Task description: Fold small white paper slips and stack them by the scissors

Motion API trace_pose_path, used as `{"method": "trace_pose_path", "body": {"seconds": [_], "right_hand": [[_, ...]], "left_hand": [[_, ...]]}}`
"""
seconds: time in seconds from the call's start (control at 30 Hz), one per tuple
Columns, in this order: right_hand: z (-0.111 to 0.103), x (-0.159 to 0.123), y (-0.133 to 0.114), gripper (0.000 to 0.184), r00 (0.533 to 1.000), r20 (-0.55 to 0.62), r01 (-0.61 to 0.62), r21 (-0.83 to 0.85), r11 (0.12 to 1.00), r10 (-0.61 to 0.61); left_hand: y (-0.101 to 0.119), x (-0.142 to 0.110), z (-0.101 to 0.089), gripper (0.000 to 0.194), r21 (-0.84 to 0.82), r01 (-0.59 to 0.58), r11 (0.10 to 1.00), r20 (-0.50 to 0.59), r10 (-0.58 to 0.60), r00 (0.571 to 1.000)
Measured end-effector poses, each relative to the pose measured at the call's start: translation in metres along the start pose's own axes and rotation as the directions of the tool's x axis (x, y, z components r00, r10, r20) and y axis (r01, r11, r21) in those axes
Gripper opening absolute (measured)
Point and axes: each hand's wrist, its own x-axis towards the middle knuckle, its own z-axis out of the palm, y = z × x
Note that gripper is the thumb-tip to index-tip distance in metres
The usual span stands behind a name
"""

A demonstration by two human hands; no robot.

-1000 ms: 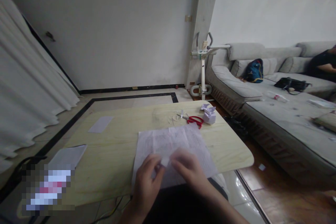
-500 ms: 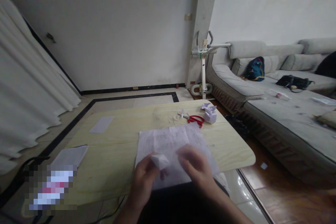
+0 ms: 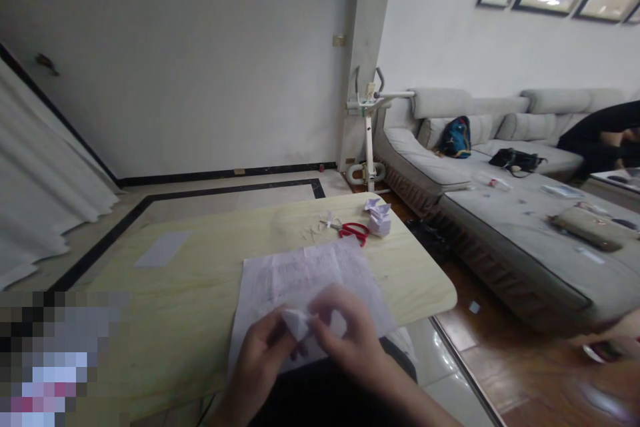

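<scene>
Between my hands is a small folded piece of white paper [image 3: 297,324], held over a large creased sheet of paper [image 3: 300,271] with faint print. My left hand [image 3: 265,345] pinches the folded paper from its left side. My right hand [image 3: 349,327], a little blurred, has its thumb and fingers closed on the right edge of the same piece. Past the sheet lie red-handled scissors [image 3: 353,232] beside thin paper scraps [image 3: 314,229]. A stack of folded paper pieces [image 3: 379,219] stands to their right.
A white paper slip [image 3: 164,249] lies on the left of the pale wooden table [image 3: 200,300]. To the right is a long grey sofa [image 3: 500,233] with a blue backpack [image 3: 457,137] and bags. A person in dark clothes [image 3: 607,133] is at the far right. Pixelation covers the lower left.
My right hand has come in from the right and now touches the folded paper that my left hand holds. The view has turned right, bringing in more sofa and the person.
</scene>
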Motion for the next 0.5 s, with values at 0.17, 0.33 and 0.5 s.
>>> {"method": "trace_pose_path", "body": {"seconds": [0.17, 0.33, 0.5], "right_hand": [[-0.002, -0.002, 0.002, 0.013, 0.997, 0.049, 0.054, -0.069, 0.996, -0.051], [-0.006, -0.004, 0.005, 0.015, 1.000, 0.005, -0.018, 0.011, 1.000, 0.017], [-0.001, -0.004, 0.008, 0.033, 0.972, 0.052, -0.234, 0.187, 0.954, 0.228]], "left_hand": [[-0.006, 0.001, -0.002, 0.028, 0.006, 0.011, 1.000, 0.001, -0.011, 1.000], [-0.001, 0.005, 0.003, 0.025, -0.185, 0.017, 0.983, -0.161, -0.048, 0.986], [0.011, 0.014, 0.008, 0.030, -0.112, -0.007, 0.994, -0.147, -0.010, 0.989]]}}
